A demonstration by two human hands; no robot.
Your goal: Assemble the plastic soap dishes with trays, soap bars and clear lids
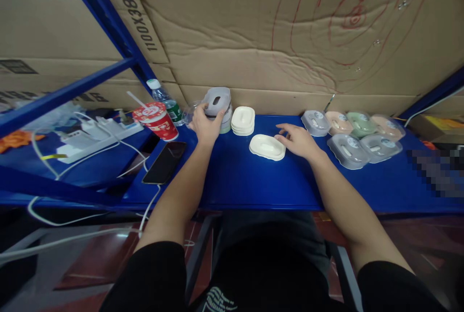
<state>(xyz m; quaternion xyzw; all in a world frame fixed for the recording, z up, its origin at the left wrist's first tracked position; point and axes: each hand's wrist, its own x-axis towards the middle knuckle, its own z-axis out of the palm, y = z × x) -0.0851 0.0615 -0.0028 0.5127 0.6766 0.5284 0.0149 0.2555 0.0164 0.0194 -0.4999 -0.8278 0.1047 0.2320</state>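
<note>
My left hand (207, 122) is at a stack at the back, its thumb and fingers spread around the near side of the grey oval-holed tray (217, 98) on top. More pieces lie under that tray, the lowest one pale green. My right hand (297, 140) holds nothing, fingers apart, with its thumb by the right edge of a cream oval dish (267, 147) lying on the blue table. Whether the thumb touches the dish I cannot tell. Between the hands, farther back, stands a short stack of cream lid-like pieces (243, 119).
At the right sit several clear-covered containers, among them a grey one (348, 150) and a green one (361, 125). To the left are a red cup with a straw (159, 123), a water bottle (170, 104), a phone (165, 162) and a power strip (97, 139). Cardboard (235, 31) backs the table.
</note>
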